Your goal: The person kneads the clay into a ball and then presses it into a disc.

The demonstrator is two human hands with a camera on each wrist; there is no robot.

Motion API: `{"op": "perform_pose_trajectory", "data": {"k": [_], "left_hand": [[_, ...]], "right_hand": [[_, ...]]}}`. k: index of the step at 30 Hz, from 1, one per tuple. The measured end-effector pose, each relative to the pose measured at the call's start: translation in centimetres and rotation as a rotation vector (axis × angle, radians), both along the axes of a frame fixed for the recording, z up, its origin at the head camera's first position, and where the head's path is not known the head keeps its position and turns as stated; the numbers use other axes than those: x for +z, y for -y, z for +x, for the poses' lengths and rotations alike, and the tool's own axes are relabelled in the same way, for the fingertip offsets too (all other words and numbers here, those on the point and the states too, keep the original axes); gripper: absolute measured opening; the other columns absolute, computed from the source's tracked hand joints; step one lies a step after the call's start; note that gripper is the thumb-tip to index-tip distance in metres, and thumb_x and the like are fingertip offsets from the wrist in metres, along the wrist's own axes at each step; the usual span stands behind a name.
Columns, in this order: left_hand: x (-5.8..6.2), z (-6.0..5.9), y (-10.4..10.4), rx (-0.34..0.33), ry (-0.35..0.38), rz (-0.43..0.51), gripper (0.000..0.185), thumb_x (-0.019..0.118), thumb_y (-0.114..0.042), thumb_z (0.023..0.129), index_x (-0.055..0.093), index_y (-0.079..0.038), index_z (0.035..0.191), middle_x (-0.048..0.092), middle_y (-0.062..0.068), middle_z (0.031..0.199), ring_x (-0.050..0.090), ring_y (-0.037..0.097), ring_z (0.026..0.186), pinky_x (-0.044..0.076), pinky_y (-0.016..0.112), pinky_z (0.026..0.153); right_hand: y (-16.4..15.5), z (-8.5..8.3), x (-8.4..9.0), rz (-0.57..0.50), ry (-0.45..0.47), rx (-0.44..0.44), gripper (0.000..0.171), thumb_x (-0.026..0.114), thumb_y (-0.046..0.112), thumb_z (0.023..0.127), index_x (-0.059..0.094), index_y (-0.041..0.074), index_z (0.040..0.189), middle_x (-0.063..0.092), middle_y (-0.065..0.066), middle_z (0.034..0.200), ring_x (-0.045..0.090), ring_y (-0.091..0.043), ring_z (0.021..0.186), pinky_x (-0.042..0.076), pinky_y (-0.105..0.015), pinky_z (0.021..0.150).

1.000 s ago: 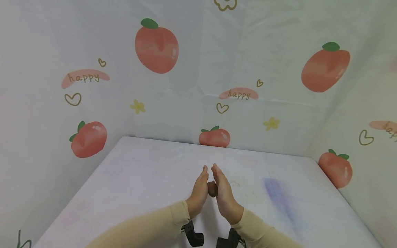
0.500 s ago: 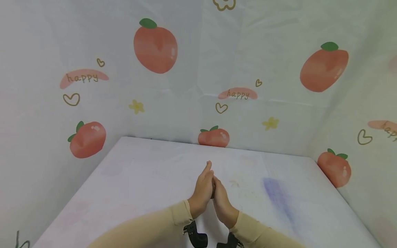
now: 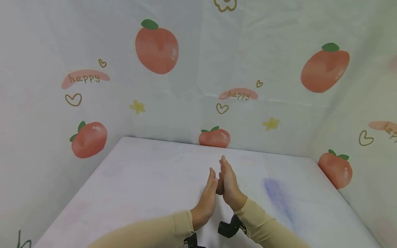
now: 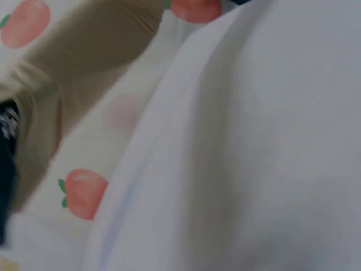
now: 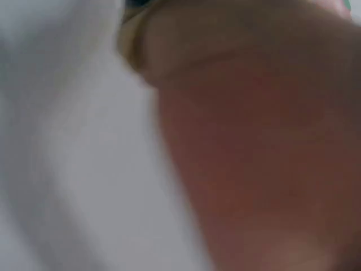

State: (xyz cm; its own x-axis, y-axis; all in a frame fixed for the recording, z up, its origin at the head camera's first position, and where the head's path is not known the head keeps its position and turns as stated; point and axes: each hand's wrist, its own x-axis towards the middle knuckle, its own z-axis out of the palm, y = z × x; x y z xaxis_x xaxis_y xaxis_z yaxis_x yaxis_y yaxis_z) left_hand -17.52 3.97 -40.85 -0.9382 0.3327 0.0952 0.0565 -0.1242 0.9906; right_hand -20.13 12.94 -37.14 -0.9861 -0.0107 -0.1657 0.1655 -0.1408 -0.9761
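Between my two palms sits a small brown lump [image 3: 220,188] that looks like modelling clay, partly covered by the hands and held above the white table. My left hand [image 3: 205,203] presses it from the left with straight fingers. From the other side my right hand [image 3: 231,187] lies flat against it, its fingertips reaching farther forward than the left ones. The right wrist view is filled largely by a blurred hand [image 5: 254,164], and the lump does not show there. In the left wrist view neither fingers nor lump can be seen.
A white table [image 3: 149,172] with a purple smear [image 3: 279,198] on its right side lies under the hands. Cloth printed with peaches [image 3: 156,50] hangs behind and at both sides. Black wrist mounts [image 3: 229,227] hang below the beige sleeves [image 3: 161,224].
The palms slide against each other around the lump. Half a second ago the left hand was farther forward; now it has drawn back and the right hand has moved forward. Both shifted slightly right.
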Motion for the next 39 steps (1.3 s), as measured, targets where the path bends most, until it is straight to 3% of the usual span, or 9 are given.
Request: {"op": "perform_pose_trajectory", "data": {"k": [8, 12, 16, 19, 22, 25, 27, 34, 39], "left_hand": [[2.0, -2.1, 0.8, 0.103, 0.073, 0.024, 0.065, 0.015, -0.046, 0.105, -0.002, -0.008, 0.155, -0.006, 0.006, 0.163, -0.009, 0.025, 0.15, -0.004, 0.053, 0.119], [1.0, -3.1, 1.1, 0.142, 0.182, 0.001, 0.073, 0.017, -0.054, 0.103, 0.0, -0.006, 0.156, -0.005, 0.008, 0.163, -0.01, 0.028, 0.149, -0.006, 0.056, 0.118], [0.1, -2.5, 0.9, 0.089, 0.188, -0.036, 0.077, 0.015, -0.06, 0.101, -0.002, -0.008, 0.156, -0.008, 0.007, 0.163, -0.013, 0.03, 0.149, -0.007, 0.06, 0.116], [0.0, -1.3, 0.5, 0.011, 0.128, -0.06, 0.07, 0.012, -0.053, 0.104, -0.007, -0.009, 0.155, -0.012, 0.006, 0.163, -0.015, 0.029, 0.148, -0.007, 0.059, 0.117], [0.4, -0.3, 0.3, -0.026, 0.071, -0.035, 0.064, 0.01, -0.047, 0.105, -0.009, -0.01, 0.155, -0.013, 0.005, 0.162, -0.016, 0.027, 0.148, -0.007, 0.058, 0.117], [1.3, -0.2, 0.4, -0.016, 0.031, 0.011, 0.064, 0.009, -0.049, 0.105, -0.009, -0.014, 0.155, -0.013, 0.003, 0.162, -0.015, 0.025, 0.148, -0.007, 0.058, 0.117], [1.9, -0.5, 0.4, -0.003, 0.023, 0.021, 0.065, 0.009, -0.052, 0.104, -0.008, -0.016, 0.155, -0.011, 0.002, 0.163, -0.013, 0.024, 0.149, -0.006, 0.057, 0.118], [2.3, -3.0, 0.3, 0.134, 0.216, 0.06, 0.078, 0.016, -0.059, 0.101, 0.006, -0.004, 0.155, 0.006, 0.014, 0.162, 0.001, 0.028, 0.149, -0.003, 0.057, 0.118], [1.5, -3.5, 0.4, 0.171, 0.257, 0.09, 0.076, 0.015, -0.055, 0.102, 0.01, 0.0, 0.154, 0.017, 0.013, 0.161, 0.002, 0.029, 0.149, -0.005, 0.057, 0.117]], "right_hand": [[1.2, 1.7, -1.6, 0.004, -0.008, 0.081, 0.073, 0.027, 0.047, 0.104, 0.01, -0.003, 0.153, 0.027, -0.019, 0.154, 0.002, -0.033, 0.148, -0.002, -0.059, 0.117], [1.7, 2.6, -0.7, 0.009, -0.055, 0.142, 0.066, 0.026, 0.046, 0.104, 0.018, 0.003, 0.154, 0.054, -0.016, 0.095, 0.042, -0.026, 0.116, 0.01, -0.052, 0.118], [0.9, 2.1, -0.1, -0.021, -0.1, 0.126, 0.063, 0.022, 0.043, 0.105, 0.013, 0.004, 0.155, 0.056, -0.02, 0.121, 0.038, -0.026, 0.129, 0.008, -0.05, 0.12], [0.1, 1.1, 0.2, -0.057, -0.14, 0.076, 0.063, 0.018, 0.042, 0.105, 0.003, 0.008, 0.156, -0.002, -0.013, 0.163, -0.007, -0.028, 0.15, -0.001, -0.051, 0.121], [-0.3, 0.0, 0.1, -0.052, -0.112, 0.053, 0.068, 0.02, 0.048, 0.104, 0.0, 0.011, 0.157, -0.008, -0.01, 0.163, -0.01, -0.03, 0.149, -0.001, -0.05, 0.12], [-0.1, -0.3, -0.7, -0.005, -0.06, 0.059, 0.071, 0.02, 0.051, 0.102, 0.0, 0.01, 0.156, 0.027, -0.017, 0.155, 0.025, -0.032, 0.141, 0.021, -0.046, 0.114], [0.2, 0.0, -1.4, 0.012, -0.037, 0.052, 0.07, 0.019, 0.05, 0.103, 0.004, 0.006, 0.156, 0.056, -0.014, 0.103, 0.048, -0.025, 0.098, 0.028, -0.041, 0.104], [1.3, 2.3, -1.6, -0.057, -0.102, 0.059, 0.067, 0.018, 0.047, 0.105, 0.006, 0.006, 0.156, 0.028, -0.019, 0.154, 0.007, -0.031, 0.148, 0.0, -0.058, 0.118], [1.8, 3.1, -1.1, -0.052, -0.115, 0.091, 0.07, 0.018, 0.05, 0.104, 0.004, 0.005, 0.155, 0.052, -0.013, 0.13, 0.014, -0.032, 0.147, 0.002, -0.058, 0.118]]}}
